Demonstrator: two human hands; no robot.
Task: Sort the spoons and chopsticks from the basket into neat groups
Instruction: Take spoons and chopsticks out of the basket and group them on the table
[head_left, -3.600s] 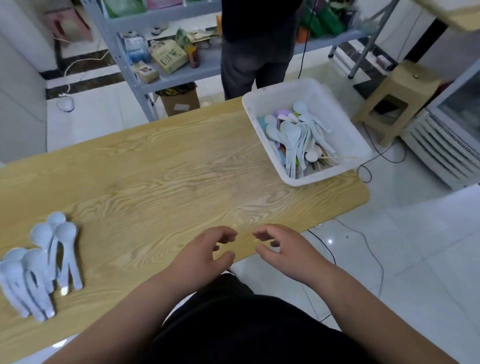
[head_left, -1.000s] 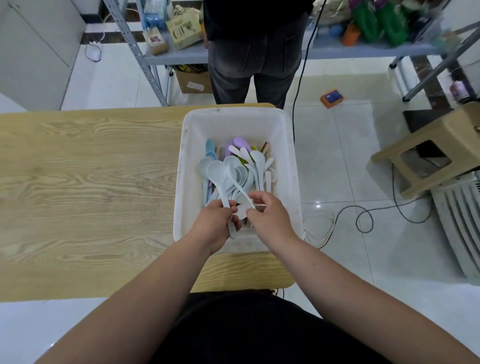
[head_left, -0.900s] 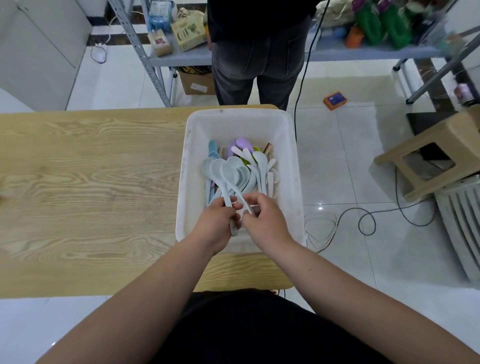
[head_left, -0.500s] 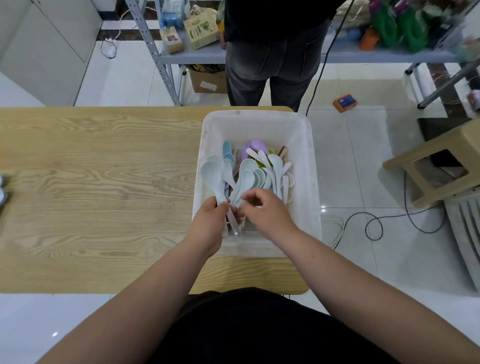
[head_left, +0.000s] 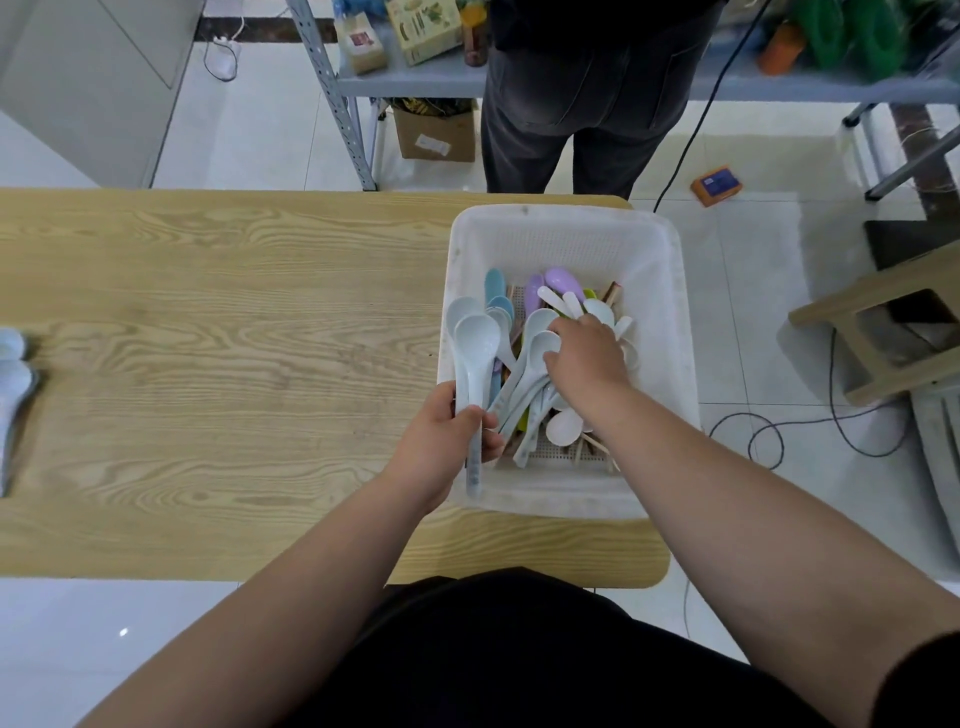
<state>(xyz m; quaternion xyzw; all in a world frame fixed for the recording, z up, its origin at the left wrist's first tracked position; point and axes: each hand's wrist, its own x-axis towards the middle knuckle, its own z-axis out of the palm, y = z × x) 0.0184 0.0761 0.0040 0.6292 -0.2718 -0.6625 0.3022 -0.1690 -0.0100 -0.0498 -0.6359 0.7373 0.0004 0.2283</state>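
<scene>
A white plastic basket (head_left: 670, 291) stands at the right end of the wooden table (head_left: 208, 322). It holds several pale blue, white, purple and green spoons (head_left: 535, 332) over wooden chopsticks (head_left: 592, 447). My left hand (head_left: 441, 447) grips the handles of two pale blue spoons (head_left: 475, 338) at the basket's left wall, bowls pointing away. My right hand (head_left: 584, 364) is inside the basket with its fingers curled down onto the pile of spoons; what they hold is hidden. A group of pale blue spoons (head_left: 13, 379) lies at the table's left edge.
A person in dark trousers (head_left: 587, 104) stands just behind the table's far edge. A metal shelf (head_left: 415, 78) with boxes stands behind. A wooden stool (head_left: 883, 322) and cables (head_left: 779, 431) are on the tiled floor to the right.
My left hand has lifted two pale blue spoons toward the basket's left wall. My right hand has moved deeper into the basket, onto the spoon pile.
</scene>
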